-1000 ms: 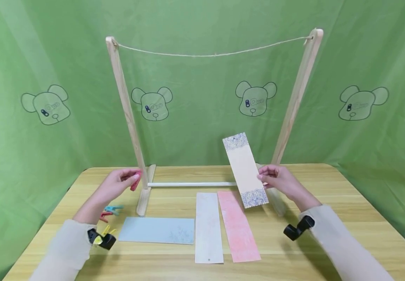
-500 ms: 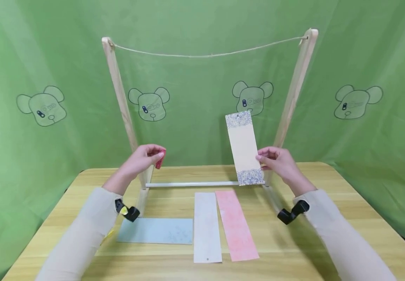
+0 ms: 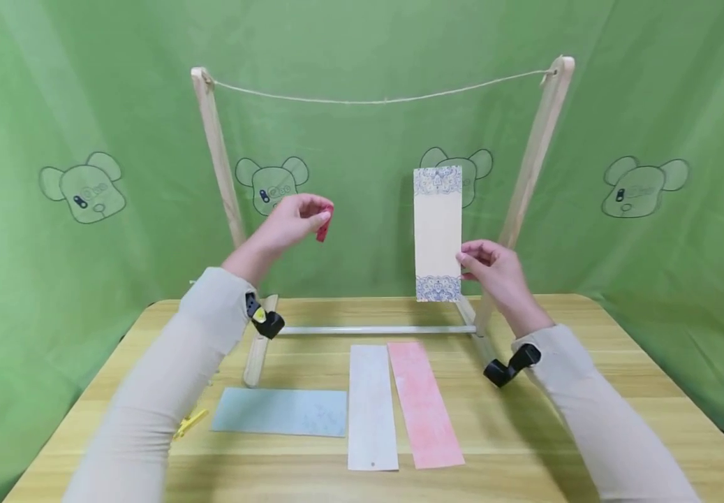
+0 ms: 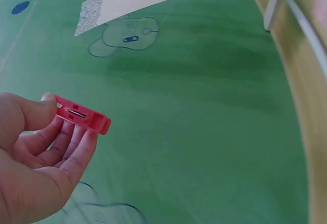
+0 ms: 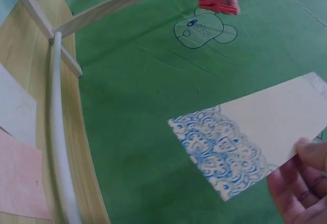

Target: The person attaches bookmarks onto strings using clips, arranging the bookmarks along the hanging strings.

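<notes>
My left hand [image 3: 295, 220] pinches a red clothespin [image 4: 82, 115] between thumb and fingers, raised in front of the green backdrop. In the right wrist view the same clothespin [image 5: 218, 4] shows at the top. On the other side, my right hand [image 3: 493, 276] holds a cream paper card [image 3: 438, 234] by its right edge, low down. Blue lace patterns decorate both ends of this card, which stands upright in the air. Above both hands a thin string [image 3: 362, 102] sags between two wooden posts, with nothing hanging from it.
On the wooden table [image 3: 525, 447] lie a light blue card [image 3: 280, 412], a whitish card [image 3: 372, 405] and a pink card [image 3: 426, 405]. A yellow clothespin [image 3: 190, 423] sits by my left sleeve. The frame's right post [image 3: 537, 154] and white crossbar [image 3: 374, 330] stand behind the cards.
Both hands have risen. The left hand has carried the red clothespin up and to the right; the right hand has lifted the cream card and turned it from tilted to upright.
</notes>
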Tool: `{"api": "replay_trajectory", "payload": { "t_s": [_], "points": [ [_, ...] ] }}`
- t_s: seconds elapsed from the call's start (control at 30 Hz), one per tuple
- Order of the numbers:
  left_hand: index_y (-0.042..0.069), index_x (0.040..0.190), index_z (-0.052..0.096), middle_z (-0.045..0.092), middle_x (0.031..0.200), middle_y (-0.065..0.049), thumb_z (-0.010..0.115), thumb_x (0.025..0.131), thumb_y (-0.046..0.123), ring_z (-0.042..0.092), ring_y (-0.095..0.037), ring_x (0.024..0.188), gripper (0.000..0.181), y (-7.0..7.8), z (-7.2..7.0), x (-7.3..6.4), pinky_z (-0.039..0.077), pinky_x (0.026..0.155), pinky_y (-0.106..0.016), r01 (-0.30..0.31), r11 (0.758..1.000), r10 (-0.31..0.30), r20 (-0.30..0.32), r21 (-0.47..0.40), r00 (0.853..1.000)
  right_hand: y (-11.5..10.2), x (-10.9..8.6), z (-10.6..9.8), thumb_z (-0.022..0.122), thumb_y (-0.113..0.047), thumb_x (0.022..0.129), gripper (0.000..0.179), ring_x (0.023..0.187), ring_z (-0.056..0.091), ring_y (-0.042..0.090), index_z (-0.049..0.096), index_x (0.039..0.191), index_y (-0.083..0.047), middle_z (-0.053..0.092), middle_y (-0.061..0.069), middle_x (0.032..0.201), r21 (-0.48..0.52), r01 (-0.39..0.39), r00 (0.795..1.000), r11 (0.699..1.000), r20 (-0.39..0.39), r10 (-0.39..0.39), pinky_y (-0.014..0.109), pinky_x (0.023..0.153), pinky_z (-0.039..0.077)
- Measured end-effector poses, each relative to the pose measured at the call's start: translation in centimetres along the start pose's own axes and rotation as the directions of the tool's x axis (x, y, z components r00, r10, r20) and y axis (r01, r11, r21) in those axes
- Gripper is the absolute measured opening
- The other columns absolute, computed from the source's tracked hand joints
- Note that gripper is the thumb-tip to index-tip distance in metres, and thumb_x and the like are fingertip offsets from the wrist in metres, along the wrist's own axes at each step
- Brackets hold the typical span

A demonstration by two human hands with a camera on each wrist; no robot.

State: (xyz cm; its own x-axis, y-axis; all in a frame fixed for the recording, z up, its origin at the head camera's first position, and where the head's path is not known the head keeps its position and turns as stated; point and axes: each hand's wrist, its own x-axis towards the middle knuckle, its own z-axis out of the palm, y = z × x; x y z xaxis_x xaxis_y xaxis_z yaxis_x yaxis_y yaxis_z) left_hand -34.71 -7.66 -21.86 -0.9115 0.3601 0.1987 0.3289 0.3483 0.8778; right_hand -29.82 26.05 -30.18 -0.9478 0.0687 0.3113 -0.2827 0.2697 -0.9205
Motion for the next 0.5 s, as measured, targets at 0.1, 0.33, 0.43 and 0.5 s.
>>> {"api": "replay_trajectory", "payload": {
  "t_s": [0.1,0.33,0.43,0.5],
  "points": [
    [0.002,0.125,0.054,0.060,0.104,-0.011,0.053,0.096,0.012,0.056,-0.019,0.095,0.030,2.2,-0.3,0.6,0.047,0.094,-0.029,-0.022,1.000,0.022,-0.014,-0.001,1.000,-0.5,0.5,0.4,0.064,-0.009,0.089,0.013,0.076,0.060,0.008,0.062,0.101,-0.006,0.065,-0.004,0.086,0.095,0.049,0.998,0.994,-0.042,-0.046,0.020,0.071,0.055],
    [0.001,0.124,0.056,0.059,0.109,-0.010,0.054,0.096,0.011,0.056,-0.016,0.098,0.030,6.7,-0.3,2.0,0.049,0.090,-0.024,-0.055,0.997,0.052,-0.059,-0.052,0.997,-1.8,1.4,1.0,0.064,-0.004,0.088,0.010,0.075,0.060,0.007,0.065,0.095,-0.011,0.065,-0.005,0.083,0.196,0.112,0.988,0.974,-0.123,-0.089,0.018,0.070,0.054],
    [0.001,0.123,0.056,0.060,0.109,-0.009,0.054,0.095,0.010,0.056,-0.016,0.100,0.030,8.3,-0.1,2.5,0.050,0.089,-0.023,-0.078,0.993,0.072,-0.076,-0.086,0.995,-2.3,1.7,1.2,0.064,-0.003,0.088,0.010,0.075,0.059,0.007,0.065,0.095,-0.009,0.065,-0.004,0.084,0.248,0.138,0.983,0.959,-0.156,-0.101,0.018,0.070,0.054],
    [0.001,0.123,0.056,0.060,0.106,-0.006,0.054,0.095,0.010,0.056,-0.015,0.099,0.030,9.3,0.1,2.8,0.050,0.088,-0.023,-0.093,0.991,0.084,-0.093,-0.098,0.992,-2.7,1.9,1.4,0.063,-0.003,0.088,0.010,0.076,0.059,0.007,0.065,0.095,-0.011,0.064,-0.004,0.084,0.257,0.148,0.979,0.955,-0.175,-0.105,0.018,0.070,0.054]
  ]
}}
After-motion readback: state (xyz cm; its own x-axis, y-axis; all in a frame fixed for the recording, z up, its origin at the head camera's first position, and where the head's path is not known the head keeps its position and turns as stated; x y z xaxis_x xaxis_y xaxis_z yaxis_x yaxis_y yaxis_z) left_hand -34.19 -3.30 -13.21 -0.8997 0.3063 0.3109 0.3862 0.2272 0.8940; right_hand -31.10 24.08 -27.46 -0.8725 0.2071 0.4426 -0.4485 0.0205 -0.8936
